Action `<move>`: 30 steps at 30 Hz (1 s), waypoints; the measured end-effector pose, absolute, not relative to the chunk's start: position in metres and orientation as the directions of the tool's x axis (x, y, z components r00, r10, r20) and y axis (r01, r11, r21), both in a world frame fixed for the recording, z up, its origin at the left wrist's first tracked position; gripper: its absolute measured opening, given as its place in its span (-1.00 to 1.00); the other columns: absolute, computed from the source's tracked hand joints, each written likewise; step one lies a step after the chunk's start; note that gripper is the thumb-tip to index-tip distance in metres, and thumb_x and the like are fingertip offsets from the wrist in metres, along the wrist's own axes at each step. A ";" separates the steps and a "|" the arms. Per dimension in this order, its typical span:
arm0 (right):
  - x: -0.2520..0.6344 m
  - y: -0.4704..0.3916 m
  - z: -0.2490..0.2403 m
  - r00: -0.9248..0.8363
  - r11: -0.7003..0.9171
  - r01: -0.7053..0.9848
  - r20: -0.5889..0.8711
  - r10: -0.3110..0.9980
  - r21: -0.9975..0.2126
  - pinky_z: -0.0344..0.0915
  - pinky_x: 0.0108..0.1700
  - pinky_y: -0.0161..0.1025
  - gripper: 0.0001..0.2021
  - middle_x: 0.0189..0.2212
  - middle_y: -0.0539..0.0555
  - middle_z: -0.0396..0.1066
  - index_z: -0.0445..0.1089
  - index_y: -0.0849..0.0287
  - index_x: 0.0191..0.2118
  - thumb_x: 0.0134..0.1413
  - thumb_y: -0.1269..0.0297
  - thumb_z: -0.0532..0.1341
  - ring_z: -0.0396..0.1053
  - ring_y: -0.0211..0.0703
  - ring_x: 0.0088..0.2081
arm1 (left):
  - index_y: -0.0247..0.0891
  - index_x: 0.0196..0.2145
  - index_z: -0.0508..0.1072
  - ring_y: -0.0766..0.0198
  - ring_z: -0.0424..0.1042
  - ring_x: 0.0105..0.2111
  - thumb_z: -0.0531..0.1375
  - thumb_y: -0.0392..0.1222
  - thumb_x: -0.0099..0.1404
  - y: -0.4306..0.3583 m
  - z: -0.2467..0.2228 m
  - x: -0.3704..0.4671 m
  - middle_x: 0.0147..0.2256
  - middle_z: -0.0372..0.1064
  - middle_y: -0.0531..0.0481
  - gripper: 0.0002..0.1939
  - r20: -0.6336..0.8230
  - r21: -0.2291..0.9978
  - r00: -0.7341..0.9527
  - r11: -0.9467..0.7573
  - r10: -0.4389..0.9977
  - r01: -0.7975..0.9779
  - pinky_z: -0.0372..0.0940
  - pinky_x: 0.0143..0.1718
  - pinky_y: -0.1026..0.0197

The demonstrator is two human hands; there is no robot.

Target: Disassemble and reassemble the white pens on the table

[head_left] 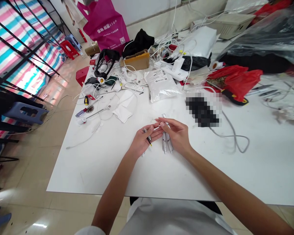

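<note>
My left hand [139, 142] is closed around a short silver-and-black pen part [148, 138], held under the thumb, with a yellowish tip pointing down. My right hand [178, 134] has its thumb and fingertips pinched together beside the left fingers. Whatever small piece sits in that pinch is too tiny to name. Below the right hand, silver-and-clear pens [167, 145] lie side by side on the white table [93, 173], partly covered by the fingers. A small pale end of something shows under the left wrist.
Behind my hands lie a white plastic package [161, 85], a folded tissue [124, 106] and tangled white cables. A purple-handled screwdriver [82, 112] is at the left. To the right are a blurred-out black object [202, 111], a grey cable [232, 127] and a red plastic bag [235, 78].
</note>
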State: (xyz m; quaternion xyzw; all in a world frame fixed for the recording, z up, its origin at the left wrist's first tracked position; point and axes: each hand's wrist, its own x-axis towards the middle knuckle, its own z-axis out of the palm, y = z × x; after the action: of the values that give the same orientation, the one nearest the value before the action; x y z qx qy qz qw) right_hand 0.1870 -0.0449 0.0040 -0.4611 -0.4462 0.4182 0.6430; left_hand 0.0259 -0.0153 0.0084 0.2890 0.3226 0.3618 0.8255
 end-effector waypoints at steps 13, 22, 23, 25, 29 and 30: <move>0.180 -0.050 -0.002 0.155 0.279 -0.020 0.273 0.950 -0.960 0.45 0.19 0.05 -0.83 -0.03 0.00 0.63 0.66 -0.13 -0.07 0.28 0.23 0.35 0.56 -0.04 0.05 | -0.32 -0.08 0.60 0.01 0.55 0.10 0.43 -0.13 0.28 -0.018 0.002 0.028 -0.04 0.60 -0.18 -0.71 -0.323 0.672 0.538 0.589 0.779 -0.449 0.22 0.35 -0.12; 0.184 -0.049 0.003 0.158 0.403 0.229 0.442 0.883 -0.886 0.49 0.09 -0.01 -0.74 -0.06 0.04 0.62 0.61 -0.11 0.06 0.33 0.30 0.29 0.56 -0.07 -0.02 | -0.32 -0.06 0.62 0.05 0.53 0.12 0.38 -0.11 0.34 -0.016 0.007 0.027 -0.02 0.59 -0.18 -0.72 -0.341 0.635 0.546 0.616 0.765 -0.467 0.22 0.36 -0.05; 0.186 -0.049 0.003 0.163 0.421 0.254 0.467 0.869 -0.871 0.49 0.08 -0.01 -0.74 -0.06 0.05 0.62 0.61 -0.10 0.05 0.33 0.31 0.29 0.56 -0.07 -0.02 | -0.33 -0.06 0.62 0.05 0.53 0.13 0.38 -0.11 0.35 -0.016 0.007 0.027 0.01 0.58 -0.20 -0.72 -0.342 0.634 0.541 0.614 0.768 -0.470 0.22 0.35 -0.04; 0.187 -0.048 0.002 0.173 0.460 0.290 0.519 0.837 -0.839 0.51 0.03 -0.04 -0.75 -0.07 0.05 0.62 0.62 -0.09 0.03 0.31 0.33 0.30 0.56 -0.07 -0.04 | -0.34 -0.04 0.61 0.05 0.52 0.14 0.38 -0.12 0.36 -0.015 0.006 0.027 0.05 0.57 -0.22 -0.71 -0.352 0.635 0.523 0.608 0.776 -0.476 0.23 0.35 -0.03; 0.187 -0.048 0.001 0.170 0.479 0.327 0.550 0.818 -0.815 0.52 -0.06 -0.07 -0.77 -0.16 0.04 0.62 0.63 -0.08 -0.02 0.31 0.35 0.30 0.56 -0.10 -0.12 | -0.34 -0.06 0.62 0.08 0.52 0.13 0.37 -0.12 0.36 -0.014 0.004 0.027 0.05 0.57 -0.21 -0.73 -0.357 0.638 0.500 0.597 0.789 -0.486 0.24 0.35 -0.01; 0.187 -0.048 0.002 0.173 0.468 0.329 0.539 0.824 -0.820 0.52 -0.07 -0.07 -0.77 -0.18 0.03 0.62 0.63 -0.08 -0.02 0.31 0.34 0.30 0.56 -0.10 -0.15 | -0.33 -0.07 0.62 0.09 0.53 0.12 0.37 -0.12 0.37 -0.014 0.004 0.026 0.03 0.58 -0.20 -0.74 -0.353 0.640 0.503 0.596 0.789 -0.485 0.24 0.35 -0.01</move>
State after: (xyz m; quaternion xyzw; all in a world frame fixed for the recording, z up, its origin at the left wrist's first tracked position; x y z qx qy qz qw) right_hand 0.1872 -0.0478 0.0020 -0.4733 -0.6093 0.2055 0.6021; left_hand 0.0264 -0.0142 0.0043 0.2371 0.3202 0.3821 0.8338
